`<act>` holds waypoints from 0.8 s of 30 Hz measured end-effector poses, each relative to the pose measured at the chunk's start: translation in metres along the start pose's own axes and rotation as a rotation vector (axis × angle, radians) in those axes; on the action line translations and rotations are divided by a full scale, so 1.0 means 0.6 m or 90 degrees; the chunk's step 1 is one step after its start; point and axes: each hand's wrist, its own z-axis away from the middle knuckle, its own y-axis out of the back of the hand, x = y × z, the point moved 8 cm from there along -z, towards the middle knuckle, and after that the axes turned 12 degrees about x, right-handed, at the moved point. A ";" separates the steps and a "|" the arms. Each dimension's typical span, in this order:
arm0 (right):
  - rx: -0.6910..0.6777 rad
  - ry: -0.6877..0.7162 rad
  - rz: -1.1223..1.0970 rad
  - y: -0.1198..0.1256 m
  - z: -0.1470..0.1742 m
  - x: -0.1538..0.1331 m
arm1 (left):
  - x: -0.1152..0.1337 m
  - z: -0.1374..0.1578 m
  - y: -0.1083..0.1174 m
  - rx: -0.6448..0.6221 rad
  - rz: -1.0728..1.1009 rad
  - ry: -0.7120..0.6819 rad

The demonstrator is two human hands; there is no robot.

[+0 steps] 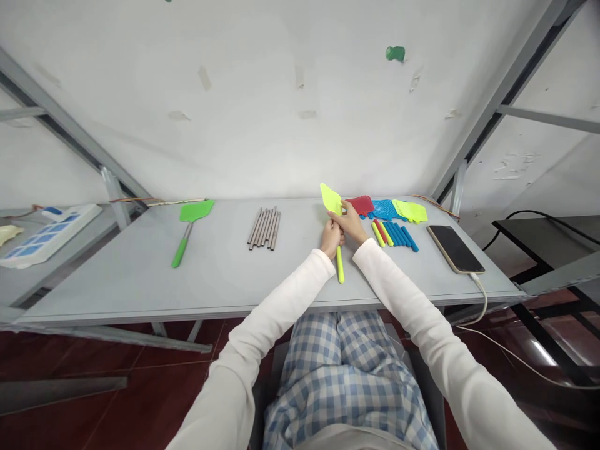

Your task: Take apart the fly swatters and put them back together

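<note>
Both hands are on a yellow fly swatter (332, 199) above the middle of the table. My left hand (331, 239) is closed round its shaft, and the yellow handle sticks out below the fist. My right hand (349, 222) pinches the base of the flat yellow head just above. The shaft itself is mostly hidden by my fingers. Behind my right hand lie a red swatter head (360, 205), blue swatter heads (388, 210) and yellow swatter heads (412, 211). Nearer are loose handles in yellow, red and blue (399, 235).
Several metal rods (265, 229) lie left of centre. Farther left is a green fly swatter (195, 212) with its handle on. A phone (454, 249) with a white cable (482, 294) lies at the table's (117, 281) right end. A white wall stands behind.
</note>
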 end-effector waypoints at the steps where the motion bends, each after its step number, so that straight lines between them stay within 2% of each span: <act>1: -0.003 -0.007 -0.017 0.000 0.001 -0.002 | 0.000 0.000 -0.001 -0.006 -0.005 0.003; 4: 0.005 0.000 -0.051 0.002 0.005 -0.013 | 0.002 -0.001 -0.001 -0.017 -0.005 0.014; 6: 0.032 -0.029 -0.093 0.005 0.006 -0.013 | 0.003 -0.001 -0.003 -0.024 -0.005 0.017; 13: 0.096 -0.381 -0.410 -0.013 0.019 0.038 | -0.005 0.004 -0.020 -0.047 -0.062 0.028; 16: 0.153 -0.477 -0.489 -0.009 0.019 0.056 | -0.018 0.017 -0.025 -0.056 -0.077 0.064; 19: 0.192 -0.501 -0.531 0.003 0.013 0.064 | -0.030 0.033 -0.029 -0.076 -0.056 0.116; 22: 0.131 -0.493 -0.553 0.000 0.009 0.058 | -0.025 0.040 -0.032 -0.102 0.001 0.155; 24: 0.076 -0.493 -0.573 -0.006 0.013 0.048 | -0.016 0.039 -0.037 -0.141 0.051 0.216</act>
